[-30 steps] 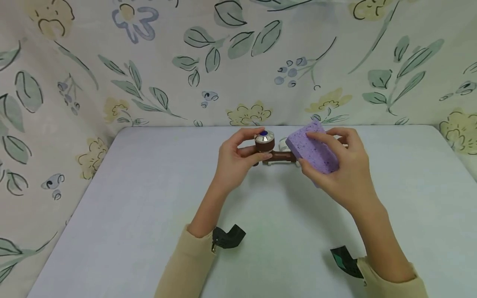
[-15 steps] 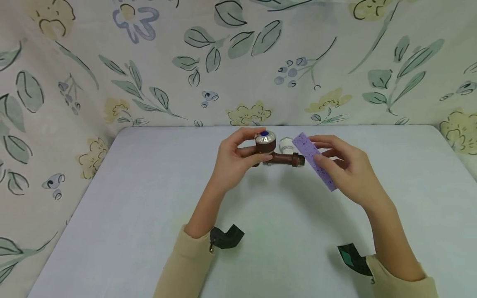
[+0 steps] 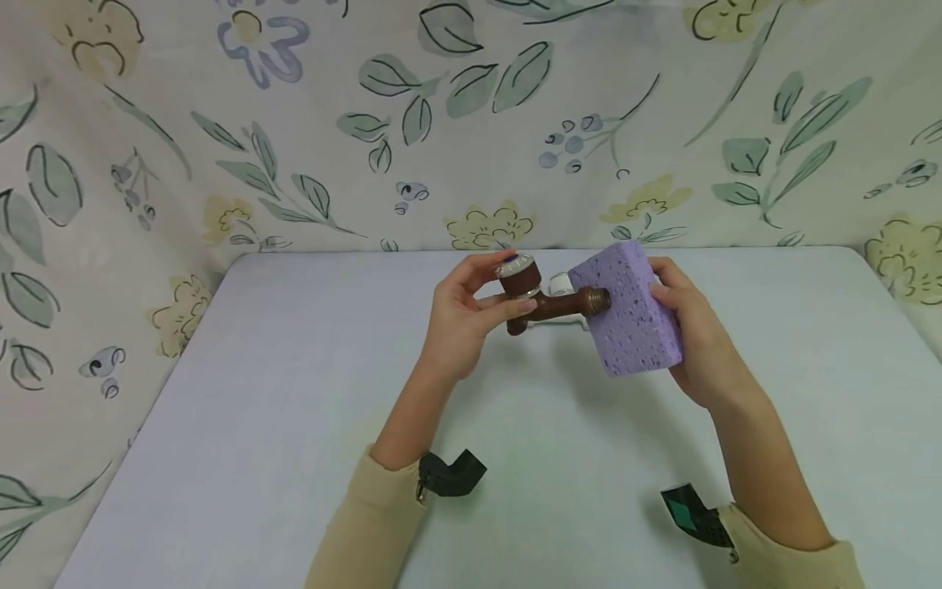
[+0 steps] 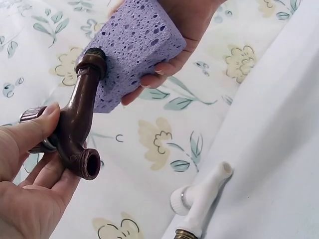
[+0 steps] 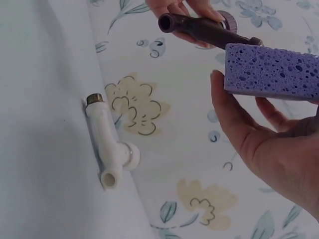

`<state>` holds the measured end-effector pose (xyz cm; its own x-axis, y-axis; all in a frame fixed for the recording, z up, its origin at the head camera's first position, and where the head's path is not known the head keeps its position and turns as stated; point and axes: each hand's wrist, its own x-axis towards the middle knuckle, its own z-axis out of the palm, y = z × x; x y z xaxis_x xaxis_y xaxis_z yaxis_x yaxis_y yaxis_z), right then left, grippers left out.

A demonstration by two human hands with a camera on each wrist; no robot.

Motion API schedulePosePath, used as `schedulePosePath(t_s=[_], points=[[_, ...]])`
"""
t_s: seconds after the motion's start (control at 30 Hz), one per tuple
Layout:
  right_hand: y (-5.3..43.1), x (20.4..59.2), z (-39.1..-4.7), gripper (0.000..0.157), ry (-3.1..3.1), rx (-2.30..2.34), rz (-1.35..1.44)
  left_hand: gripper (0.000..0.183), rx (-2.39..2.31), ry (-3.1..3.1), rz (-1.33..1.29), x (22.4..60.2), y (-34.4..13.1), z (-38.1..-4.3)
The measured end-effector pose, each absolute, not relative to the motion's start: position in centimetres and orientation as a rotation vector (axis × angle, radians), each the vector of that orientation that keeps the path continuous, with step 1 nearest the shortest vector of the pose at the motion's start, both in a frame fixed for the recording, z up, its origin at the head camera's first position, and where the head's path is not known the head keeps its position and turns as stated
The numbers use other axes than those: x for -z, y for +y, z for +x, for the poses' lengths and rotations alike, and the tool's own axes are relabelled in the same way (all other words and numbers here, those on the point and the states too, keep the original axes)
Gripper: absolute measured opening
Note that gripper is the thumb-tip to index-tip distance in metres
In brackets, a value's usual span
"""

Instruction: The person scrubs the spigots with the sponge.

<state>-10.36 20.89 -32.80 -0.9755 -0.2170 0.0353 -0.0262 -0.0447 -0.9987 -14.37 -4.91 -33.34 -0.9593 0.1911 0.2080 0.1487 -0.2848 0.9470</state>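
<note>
My left hand (image 3: 459, 327) grips a brown water tap (image 3: 555, 306) by its round knob, with fingers above and thumb below. The tap is held off the table, its threaded end pointing right and its open spout facing the camera in the left wrist view. My right hand (image 3: 699, 343) holds a purple sponge (image 3: 636, 315) by its edge and back. The sponge's broad, pitted face meets the tap's threaded end. From the right wrist view, the thumb and fingers (image 5: 234, 114) lie along the sponge's underside, and the sponge partly hides the threaded end.
A second tap, white (image 4: 199, 201), lies on the white table (image 3: 309, 425) behind the brown one, near the far edge. Flower-printed cloth (image 3: 412, 123) rises behind the table and along its left side. Dark wrist mounts (image 3: 452, 474) stick out from the sleeves.
The sponge turned edge-on and away from the threaded end, then swung back so its broad face meets it. The brown tap has tilted, its threaded end rising slightly. The left hand keeps its grip.
</note>
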Motion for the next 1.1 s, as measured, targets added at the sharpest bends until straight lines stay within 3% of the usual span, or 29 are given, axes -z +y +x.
schedulePosePath(t_s=[0.3, 0.5, 0.77, 0.93, 1.1], points=[[20.5, 32.8, -10.0, 0.039, 2.000, 2.198, -0.314, 0.056, -2.588, 1.736, 0.383, 33.5, -4.2, -14.2], [19.6, 32.6, -10.0, 0.031, 1.880, 2.338, -0.278, 0.055, -2.648, 1.718, 0.292, 33.5, -4.0, -14.2], [17.5, 32.1, -9.8, 0.065, 2.249, 2.567, -0.466, 0.053, -2.591, 1.728, 0.264, 33.3, -4.4, -14.2], [17.2, 32.4, -9.8, 0.079, 2.977, 2.137, -0.628, 0.051, -2.593, 1.753, 0.252, 33.2, -4.4, -14.2], [17.4, 32.5, -10.0, 0.080, 3.230, 1.884, -0.716, 0.050, -2.584, 1.791, 0.235, 33.2, -4.5, -14.2]])
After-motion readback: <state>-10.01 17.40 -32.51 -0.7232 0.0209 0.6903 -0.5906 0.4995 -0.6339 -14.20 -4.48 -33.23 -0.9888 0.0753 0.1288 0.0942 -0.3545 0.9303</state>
